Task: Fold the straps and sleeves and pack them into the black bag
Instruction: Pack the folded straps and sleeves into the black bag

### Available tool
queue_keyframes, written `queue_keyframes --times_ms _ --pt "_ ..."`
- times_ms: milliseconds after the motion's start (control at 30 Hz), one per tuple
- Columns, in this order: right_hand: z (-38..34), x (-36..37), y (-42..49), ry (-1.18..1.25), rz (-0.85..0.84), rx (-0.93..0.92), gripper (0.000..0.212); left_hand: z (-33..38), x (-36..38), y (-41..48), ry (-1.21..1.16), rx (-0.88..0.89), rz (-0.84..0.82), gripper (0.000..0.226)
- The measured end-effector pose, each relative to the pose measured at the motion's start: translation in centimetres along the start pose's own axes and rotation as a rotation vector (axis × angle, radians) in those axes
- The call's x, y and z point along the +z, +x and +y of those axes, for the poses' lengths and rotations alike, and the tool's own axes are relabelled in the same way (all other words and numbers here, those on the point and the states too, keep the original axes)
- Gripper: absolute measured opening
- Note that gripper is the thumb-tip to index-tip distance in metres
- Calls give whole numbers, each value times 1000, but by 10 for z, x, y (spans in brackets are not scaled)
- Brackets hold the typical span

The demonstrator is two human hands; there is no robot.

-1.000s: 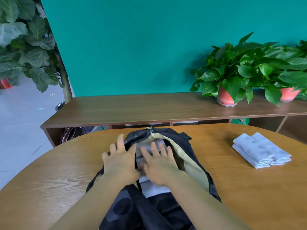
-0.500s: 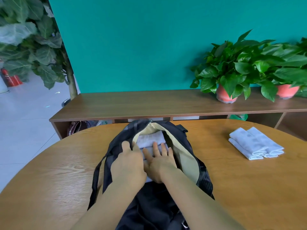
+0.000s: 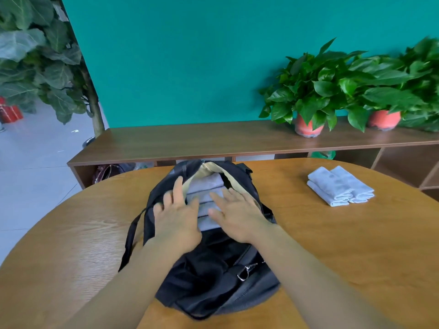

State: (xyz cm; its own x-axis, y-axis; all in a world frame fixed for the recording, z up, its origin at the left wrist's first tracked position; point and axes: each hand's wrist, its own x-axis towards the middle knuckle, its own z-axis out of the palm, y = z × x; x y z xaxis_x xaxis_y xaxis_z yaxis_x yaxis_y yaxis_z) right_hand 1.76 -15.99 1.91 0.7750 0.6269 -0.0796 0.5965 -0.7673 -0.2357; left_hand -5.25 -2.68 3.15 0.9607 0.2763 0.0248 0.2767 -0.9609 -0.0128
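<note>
teal wall (image 3: 190, 55), long wooden shelf (image 3: 213, 141), grey tiled floor (image 3: 35, 162)

Bright, even daylight with soft shadows; wide-angle bending at edges, slight motion blur throughout

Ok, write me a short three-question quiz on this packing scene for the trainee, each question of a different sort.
1. True or false: the left hand and the right hand are at the mouth of the black bag, fingers straight, gripping nothing.
2. Multiple choice: the folded cloths not yet packed lie A) on the floor, B) on the table, to the right of the bag, C) on a chair.
3. Short answer: how many plant pots stand on the shelf behind the table?

Key: 1 true; 2 B; 3 two.
</note>
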Motion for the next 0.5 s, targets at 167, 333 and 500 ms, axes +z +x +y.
queue_keyframes --times_ms 167,333,500 --pt "39 -15 -36 53 228 44 48 46 -20 0 -71 134 175 53" --pt "81 -18 -69 86 256 203 52 101 -8 4 -166 287 142 55" --pt "125 -10 -79 124 287 291 54 156 1 23 -247 411 53 61"
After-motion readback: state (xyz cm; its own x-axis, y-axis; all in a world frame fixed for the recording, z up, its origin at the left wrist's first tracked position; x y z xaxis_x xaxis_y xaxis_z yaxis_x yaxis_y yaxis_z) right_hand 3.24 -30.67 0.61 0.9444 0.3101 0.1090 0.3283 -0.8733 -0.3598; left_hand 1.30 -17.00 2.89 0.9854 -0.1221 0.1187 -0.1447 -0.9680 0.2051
